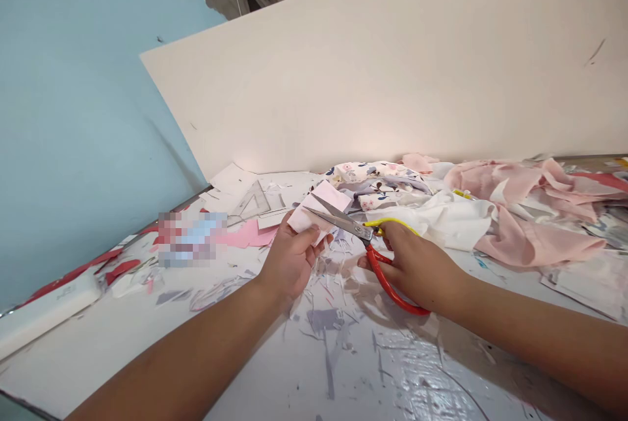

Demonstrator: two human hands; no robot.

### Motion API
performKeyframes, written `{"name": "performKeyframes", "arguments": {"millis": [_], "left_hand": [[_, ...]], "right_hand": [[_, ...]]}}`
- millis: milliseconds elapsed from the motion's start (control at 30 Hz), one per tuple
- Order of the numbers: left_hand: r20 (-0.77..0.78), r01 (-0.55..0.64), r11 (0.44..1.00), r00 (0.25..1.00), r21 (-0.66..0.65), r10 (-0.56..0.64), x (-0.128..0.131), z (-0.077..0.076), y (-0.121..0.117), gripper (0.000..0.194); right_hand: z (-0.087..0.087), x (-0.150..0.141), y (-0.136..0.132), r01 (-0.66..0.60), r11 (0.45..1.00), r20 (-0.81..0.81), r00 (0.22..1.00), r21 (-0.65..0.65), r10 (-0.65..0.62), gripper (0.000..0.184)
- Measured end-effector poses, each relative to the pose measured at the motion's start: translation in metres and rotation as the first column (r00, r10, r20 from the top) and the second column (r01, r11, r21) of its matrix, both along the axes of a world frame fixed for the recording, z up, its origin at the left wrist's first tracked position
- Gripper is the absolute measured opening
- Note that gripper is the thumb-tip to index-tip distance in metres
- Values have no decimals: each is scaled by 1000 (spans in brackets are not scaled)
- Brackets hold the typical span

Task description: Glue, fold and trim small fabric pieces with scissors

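The left hand pinches a small pale pink piece of cloth above the surface, its grip clamped on the lower edge. The right hand has its grip closed around the red and yellow handles of the scissors, whose blades lie across the piece. Cutting seems under way; closing the blades calls for a taut, steady piece. Pink and flowered fabric is heaped just beyond, among scattered scraps.

Left hand pinching closed, right hand gripping, forearms converging
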State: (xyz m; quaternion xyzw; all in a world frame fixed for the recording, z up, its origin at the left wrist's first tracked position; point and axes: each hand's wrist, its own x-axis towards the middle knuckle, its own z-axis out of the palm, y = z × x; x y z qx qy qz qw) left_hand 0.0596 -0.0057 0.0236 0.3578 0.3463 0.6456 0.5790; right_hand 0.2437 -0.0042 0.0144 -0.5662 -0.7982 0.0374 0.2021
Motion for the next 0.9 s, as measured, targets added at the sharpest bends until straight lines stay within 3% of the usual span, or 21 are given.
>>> {"name": "performKeyframes", "arguments": {"millis": [900], "left_hand": [[47,-42,995,998,-86,47,5,-9,2,23]], "right_hand": [[-5,-3,2,45,992,126,992,-118,-30,34]]}}
